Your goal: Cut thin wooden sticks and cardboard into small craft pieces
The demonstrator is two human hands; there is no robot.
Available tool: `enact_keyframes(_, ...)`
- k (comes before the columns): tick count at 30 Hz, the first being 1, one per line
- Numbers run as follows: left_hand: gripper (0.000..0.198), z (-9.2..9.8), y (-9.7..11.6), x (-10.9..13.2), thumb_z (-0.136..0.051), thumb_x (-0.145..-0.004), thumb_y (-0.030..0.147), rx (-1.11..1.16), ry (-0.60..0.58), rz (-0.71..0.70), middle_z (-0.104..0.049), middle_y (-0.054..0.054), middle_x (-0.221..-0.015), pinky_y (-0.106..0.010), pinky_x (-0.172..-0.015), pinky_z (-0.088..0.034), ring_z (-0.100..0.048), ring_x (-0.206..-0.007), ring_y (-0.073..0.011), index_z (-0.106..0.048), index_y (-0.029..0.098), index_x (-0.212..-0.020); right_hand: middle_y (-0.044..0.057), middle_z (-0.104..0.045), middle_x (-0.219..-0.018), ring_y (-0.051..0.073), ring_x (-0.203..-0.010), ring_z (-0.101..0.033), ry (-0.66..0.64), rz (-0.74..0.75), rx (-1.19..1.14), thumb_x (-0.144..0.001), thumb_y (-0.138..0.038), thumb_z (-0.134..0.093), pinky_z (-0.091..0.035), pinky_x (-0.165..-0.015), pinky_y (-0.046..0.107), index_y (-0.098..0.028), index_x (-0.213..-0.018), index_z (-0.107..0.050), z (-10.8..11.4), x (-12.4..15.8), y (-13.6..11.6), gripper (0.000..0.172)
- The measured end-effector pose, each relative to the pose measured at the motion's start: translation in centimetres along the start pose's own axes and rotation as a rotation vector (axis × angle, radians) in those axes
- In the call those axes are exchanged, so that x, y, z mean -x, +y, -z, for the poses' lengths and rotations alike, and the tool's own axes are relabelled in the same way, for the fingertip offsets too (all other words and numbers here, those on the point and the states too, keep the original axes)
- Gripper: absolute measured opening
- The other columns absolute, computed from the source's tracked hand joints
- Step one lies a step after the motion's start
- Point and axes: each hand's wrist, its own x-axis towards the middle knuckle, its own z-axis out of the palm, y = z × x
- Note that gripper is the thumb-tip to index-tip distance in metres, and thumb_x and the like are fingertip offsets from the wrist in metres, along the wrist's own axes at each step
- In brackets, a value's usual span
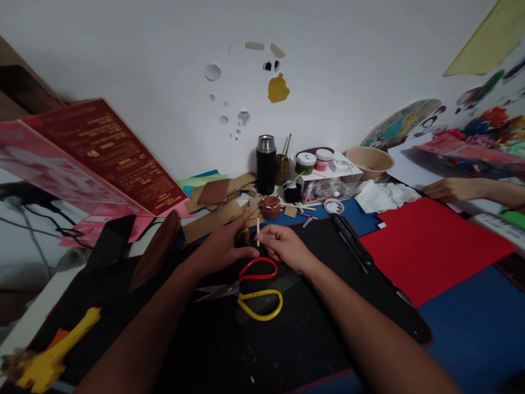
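Note:
Between the thumb and fingertips of my right hand (284,246), a short pale wooden stick (258,230) is held upright. My left hand (223,246) hovers just left of the stick, thumb and fingers apart, with nothing visible in it. Below both hands, scissors (239,289) with one red and one yellow handle lie with blades parted on the black mat (213,350). Behind my hands stands a small jar of brown paint (270,208). Cut cardboard pieces (215,221) are piled beyond my left hand.
A black flask (266,164), paint jars (305,162) and a tan bowl (369,161) stand along the wall. Right of the mat lie a black utility knife (353,238) and red paper (435,246). Another person's hand (455,189) rests at far right. A yellow object (61,350) lies front left.

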Motion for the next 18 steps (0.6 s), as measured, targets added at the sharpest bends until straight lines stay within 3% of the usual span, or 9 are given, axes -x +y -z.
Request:
enact_keyframes(3,0.067,0.6,-0.8,-0.1,-0.056,-0.097,0.044,0.002,0.071,-0.037,-0.064,-0.004,-0.1,-0.034,-0.082,-0.049,-0.059,-0.088,-0.0215,-0.036,0.022,-0.157,-0.011,-0.047,-0.048,0.007,-0.041,-0.034,0.017,-0.012,-0.022,-0.077,-0.061,-0.077,-0.023,-0.042,0.021,-0.019,-0.086,-0.06,0.0,0.0,0.0,0.046)
enact_keyframes(7,0.044,1.1,-1.7,-0.4,-0.043,-0.101,0.04,-0.004,0.166,-0.012,-0.069,-0.006,-0.104,-0.038,-0.094,-0.048,-0.061,-0.101,-0.0245,-0.059,0.021,-0.138,-0.011,-0.046,-0.047,0.007,-0.039,-0.033,0.021,-0.023,-0.014,-0.077,-0.06,-0.077,-0.021,-0.041,0.021,-0.019,-0.086,-0.062,0.1,-0.1,0.1,0.046)
enact_keyframes(14,0.042,2.1,-0.9,-0.4,-0.044,-0.1,0.049,-0.12,0.185,0.08,-0.072,-0.002,-0.079,-0.031,-0.072,-0.042,-0.06,-0.073,-0.021,-0.073,0.021,-0.088,-0.011,-0.046,-0.047,0.007,-0.039,-0.033,0.023,-0.018,0.019,-0.078,-0.062,-0.075,-0.021,-0.041,0.021,-0.018,-0.086,-0.061,-0.1,-0.1,0.2,0.047)
enact_keyframes(18,0.04,2.3,-0.7,-0.3,-0.042,-0.1,0.046,-0.246,0.208,0.092,-0.066,-0.001,-0.068,-0.03,-0.063,-0.036,-0.057,-0.067,-0.0207,-0.071,0.022,-0.086,-0.01,-0.045,-0.047,0.008,-0.042,-0.034,0.026,0.024,0.124,-0.081,-0.061,-0.072,-0.023,-0.043,0.021,-0.018,-0.084,-0.062,-0.3,0.0,0.4,0.044)
